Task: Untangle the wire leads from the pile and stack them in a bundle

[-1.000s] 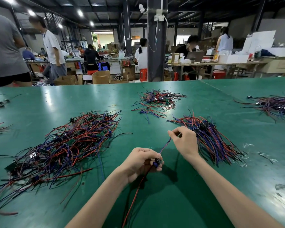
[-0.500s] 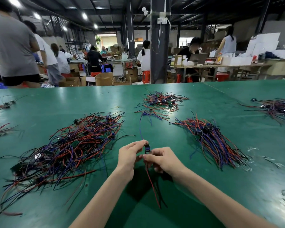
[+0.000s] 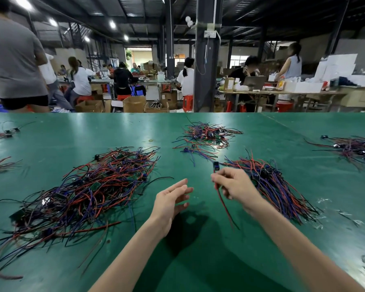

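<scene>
Green matting covered the long workbench (image 3: 118,131), with other workers seated at tables in the dim hall behind it. At the left lay the tangled pile (image 3: 89,190), a loose heap of red, purple and black wires crossing every way, with small dark connectors and green boards caught among them.

Half a second before, both hands had met at the middle of the bench and pinched one lead between them. Now the left hand (image 3: 171,199) had let go. It hung just above the mat, near the pile's right edge, with its fingers straight and slightly spread, holding nothing.

The wire lead (image 3: 223,203) had passed wholly to the right hand (image 3: 234,186), which pinched it between thumb and curled fingers just below its dark connector (image 3: 216,165). The connector stood up above the fingers, and the thin red and dark wires trailed down towards the person, free of the pile.

Just beyond that hand lay the bundle (image 3: 278,186), its wires running roughly parallel with the connectors gathered at the far end. The lead looked fully untangled and probably ready to be laid there, leaving the left hand free for the next one.
</scene>
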Tool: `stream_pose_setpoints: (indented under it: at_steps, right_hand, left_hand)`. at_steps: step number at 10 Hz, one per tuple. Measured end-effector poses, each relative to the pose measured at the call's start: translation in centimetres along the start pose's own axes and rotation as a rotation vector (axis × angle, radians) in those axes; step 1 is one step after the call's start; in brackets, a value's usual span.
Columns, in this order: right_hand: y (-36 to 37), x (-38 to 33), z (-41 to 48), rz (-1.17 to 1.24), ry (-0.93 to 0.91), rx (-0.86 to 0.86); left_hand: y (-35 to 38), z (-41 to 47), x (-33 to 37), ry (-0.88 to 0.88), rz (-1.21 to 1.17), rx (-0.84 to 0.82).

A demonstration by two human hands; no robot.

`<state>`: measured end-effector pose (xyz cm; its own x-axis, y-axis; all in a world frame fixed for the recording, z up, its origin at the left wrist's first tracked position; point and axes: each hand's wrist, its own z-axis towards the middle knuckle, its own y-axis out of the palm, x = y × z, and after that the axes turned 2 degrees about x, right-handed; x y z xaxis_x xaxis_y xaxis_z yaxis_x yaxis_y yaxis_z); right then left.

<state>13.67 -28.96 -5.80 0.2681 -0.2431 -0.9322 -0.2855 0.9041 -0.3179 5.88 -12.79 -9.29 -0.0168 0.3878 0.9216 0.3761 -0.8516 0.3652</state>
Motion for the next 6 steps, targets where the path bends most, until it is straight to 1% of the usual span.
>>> stream_pose_setpoints:
  at_steps: [1, 2, 3, 4, 5, 6]
  right_hand:
    - [-3.3, -0.5, 2.1, -0.204, -0.030, 0.139]
    - [-7.1, 0.2, 4.2, -0.597, 0.050, 0.226]
    - [-9.3, 1.6, 4.8, -0.882, 0.264, 0.223]
    - [-9.3, 2.5, 4.1, -0.997, 0.355, 0.263]
    - [-8.9, 3.1, 3.4, -1.073, 0.372, 0.286]
    - [-8.1, 2.3, 2.1, -1.109, 0.204, 0.409]
  left_hand:
    - [-0.2, 0.1, -0.1, -0.008, -0.004, -0.012]
    - [-0.3, 0.2, -0.3, -0.018, 0.001, -0.027]
    - [-0.2, 0.4, -0.5, -0.022, 0.023, -0.023]
    - [-0.1, 0.2, -0.3, -0.012, 0.054, -0.004]
    - [0.6, -0.4, -0.2, 0.022, 0.181, -0.025]
    - [1.0, -1.5, 2.1, 0.142, 0.374, -0.087]
